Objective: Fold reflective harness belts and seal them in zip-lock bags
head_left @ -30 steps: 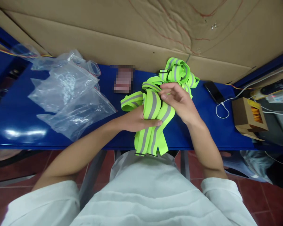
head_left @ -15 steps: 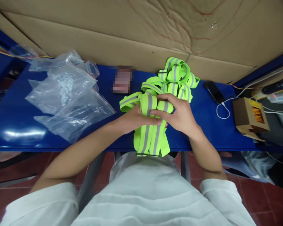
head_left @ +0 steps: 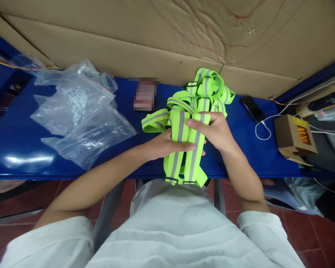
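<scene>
Two side-by-side lengths of neon-yellow reflective strap (head_left: 174,160), each with a grey stripe, lie between my hands at the table's front edge. Their lower ends carry black buckles and hang near my shirt. My left hand (head_left: 167,144) is closed round the straps from the left, its thumb across the front and its fingers mostly hidden behind. My right hand (head_left: 216,130) pinches the upper part of the right strap, thumb on top. Just beyond lies a heap of similar coiled reflective straps (head_left: 209,87), with black buckles showing.
Clear plastic zip bags (head_left: 78,108) are piled on the blue table (head_left: 25,149) at the left. A blurred-out item (head_left: 145,96) lies at the back. To the right are a black phone (head_left: 252,108), a white cable (head_left: 264,130) and an open cardboard box (head_left: 289,137). A cardboard wall (head_left: 114,48) stands behind.
The straps' rolled upper ends now lie flat and extended upward. My right hand has shifted its grip to the right strap's upper part, while my left hand keeps hold.
</scene>
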A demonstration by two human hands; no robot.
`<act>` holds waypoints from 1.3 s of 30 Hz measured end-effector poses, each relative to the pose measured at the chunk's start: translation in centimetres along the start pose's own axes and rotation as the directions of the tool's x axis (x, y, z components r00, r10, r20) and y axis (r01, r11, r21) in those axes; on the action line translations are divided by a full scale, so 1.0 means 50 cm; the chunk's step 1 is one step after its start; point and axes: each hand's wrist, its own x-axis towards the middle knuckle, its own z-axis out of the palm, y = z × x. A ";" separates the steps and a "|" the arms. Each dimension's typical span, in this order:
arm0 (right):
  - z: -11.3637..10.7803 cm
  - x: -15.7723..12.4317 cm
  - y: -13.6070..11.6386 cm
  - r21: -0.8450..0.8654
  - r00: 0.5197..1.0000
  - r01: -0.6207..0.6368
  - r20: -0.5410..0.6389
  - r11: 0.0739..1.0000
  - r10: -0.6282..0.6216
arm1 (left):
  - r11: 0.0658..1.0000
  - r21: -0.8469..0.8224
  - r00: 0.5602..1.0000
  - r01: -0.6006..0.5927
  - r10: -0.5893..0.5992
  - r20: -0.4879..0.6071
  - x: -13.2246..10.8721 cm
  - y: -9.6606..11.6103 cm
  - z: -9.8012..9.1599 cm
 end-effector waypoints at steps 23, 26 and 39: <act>-0.008 0.008 0.023 -0.294 0.912 0.404 0.058 0.866 -0.406 | 0.491 0.839 0.965 -0.234 0.220 0.140 -0.021 0.032 -0.029; -0.013 0.000 0.028 -0.383 0.879 0.467 0.300 0.797 -0.371 | 0.502 0.828 0.963 -0.249 0.218 0.158 -0.017 0.039 -0.035; 0.010 0.007 0.030 -0.422 0.966 0.237 0.201 0.875 -0.164 | 0.826 0.562 0.995 0.031 0.031 -0.099 0.007 0.029 -0.045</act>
